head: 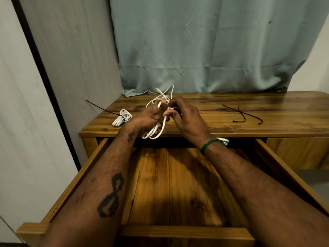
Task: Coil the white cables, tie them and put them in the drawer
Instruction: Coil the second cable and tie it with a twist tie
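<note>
Lying at the far left of the wooden desk top (pixel 213 111), a coiled white cable (pixel 122 118) is already cinched by a black zip tie (pixel 101 108) whose tail sticks out over the desk edge. Just right of it, the left hand (pixel 151 115) and the right hand (pixel 185 116) meet above the desk's front edge, both closed around a loose white cable (pixel 161 104); loops stand up behind the fingers and more hang down below the palms (the fingertips seem to pinch the strands together, though motion blur hides the exact hold). Under the forearms the open drawer (pixel 277 168) shows its bare wooden floor. A bit of white cable end (pixel 224 140) peeks out beside the right wrist's green band (pixel 207 145). Farther right, two loose zip ties (pixel 243 114) lie crossed on the desk.
</note>
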`<action>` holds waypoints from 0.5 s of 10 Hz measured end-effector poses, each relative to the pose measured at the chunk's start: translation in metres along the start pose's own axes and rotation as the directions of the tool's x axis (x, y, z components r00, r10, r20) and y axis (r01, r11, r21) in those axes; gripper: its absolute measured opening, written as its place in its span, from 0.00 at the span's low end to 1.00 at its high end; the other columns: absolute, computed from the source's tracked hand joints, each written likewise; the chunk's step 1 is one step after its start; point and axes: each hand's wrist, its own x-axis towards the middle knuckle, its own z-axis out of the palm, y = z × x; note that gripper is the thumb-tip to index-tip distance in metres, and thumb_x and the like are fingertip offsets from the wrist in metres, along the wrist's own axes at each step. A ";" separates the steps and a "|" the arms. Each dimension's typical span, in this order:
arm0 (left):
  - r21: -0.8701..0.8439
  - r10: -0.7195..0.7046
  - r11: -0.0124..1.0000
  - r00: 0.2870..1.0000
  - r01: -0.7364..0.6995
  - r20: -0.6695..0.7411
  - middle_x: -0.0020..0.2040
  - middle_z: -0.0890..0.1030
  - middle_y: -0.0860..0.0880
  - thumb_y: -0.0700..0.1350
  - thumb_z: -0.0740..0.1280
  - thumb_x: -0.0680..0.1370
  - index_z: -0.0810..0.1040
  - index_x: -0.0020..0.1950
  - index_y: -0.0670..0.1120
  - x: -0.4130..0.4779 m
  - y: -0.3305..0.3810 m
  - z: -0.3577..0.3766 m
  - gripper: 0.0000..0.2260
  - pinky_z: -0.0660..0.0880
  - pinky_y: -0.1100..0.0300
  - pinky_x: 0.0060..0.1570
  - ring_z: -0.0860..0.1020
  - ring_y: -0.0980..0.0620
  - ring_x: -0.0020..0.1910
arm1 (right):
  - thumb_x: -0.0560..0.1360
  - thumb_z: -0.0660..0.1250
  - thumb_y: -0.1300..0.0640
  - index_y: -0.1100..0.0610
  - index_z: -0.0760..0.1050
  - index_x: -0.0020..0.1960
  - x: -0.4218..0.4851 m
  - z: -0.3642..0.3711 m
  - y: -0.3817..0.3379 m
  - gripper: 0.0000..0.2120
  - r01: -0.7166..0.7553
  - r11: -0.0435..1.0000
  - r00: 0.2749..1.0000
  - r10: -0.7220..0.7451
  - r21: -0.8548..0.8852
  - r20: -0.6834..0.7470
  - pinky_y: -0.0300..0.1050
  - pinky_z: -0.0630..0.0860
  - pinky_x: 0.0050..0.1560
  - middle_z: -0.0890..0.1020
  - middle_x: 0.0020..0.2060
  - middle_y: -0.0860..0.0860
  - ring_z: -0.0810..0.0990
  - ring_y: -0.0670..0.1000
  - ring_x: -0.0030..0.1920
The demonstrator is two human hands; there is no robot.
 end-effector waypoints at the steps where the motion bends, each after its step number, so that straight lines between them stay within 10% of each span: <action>1: -0.144 -0.054 0.987 0.992 0.070 0.112 0.52 0.82 0.42 0.75 0.63 0.71 0.82 0.58 0.48 0.011 -0.019 -0.002 0.33 0.77 0.40 0.61 0.79 0.43 0.50 | 0.75 0.74 0.54 0.56 0.71 0.48 0.002 -0.004 -0.002 0.12 -0.151 0.981 0.975 0.168 0.119 -0.149 0.44 0.75 0.37 0.77 0.38 0.46 0.76 0.46 0.36; 3: -0.118 -0.105 0.983 0.961 0.138 0.254 0.45 0.81 0.50 0.56 0.78 0.68 0.80 0.51 0.49 -0.011 0.019 0.015 0.18 0.74 0.45 0.64 0.78 0.49 0.48 | 0.72 0.76 0.56 0.58 0.72 0.41 0.002 0.002 0.008 0.12 -0.282 0.920 0.942 0.319 0.271 -0.105 0.48 0.75 0.34 0.77 0.34 0.52 0.74 0.50 0.34; 5: -0.278 -0.150 0.940 0.972 0.197 0.182 0.46 0.78 0.42 0.36 0.68 0.79 0.74 0.67 0.35 -0.001 0.003 0.015 0.16 0.77 0.45 0.53 0.77 0.44 0.45 | 0.78 0.69 0.51 0.54 0.78 0.39 0.009 -0.007 0.018 0.11 -0.367 0.930 0.929 0.367 0.022 -0.042 0.42 0.69 0.38 0.80 0.37 0.51 0.76 0.49 0.37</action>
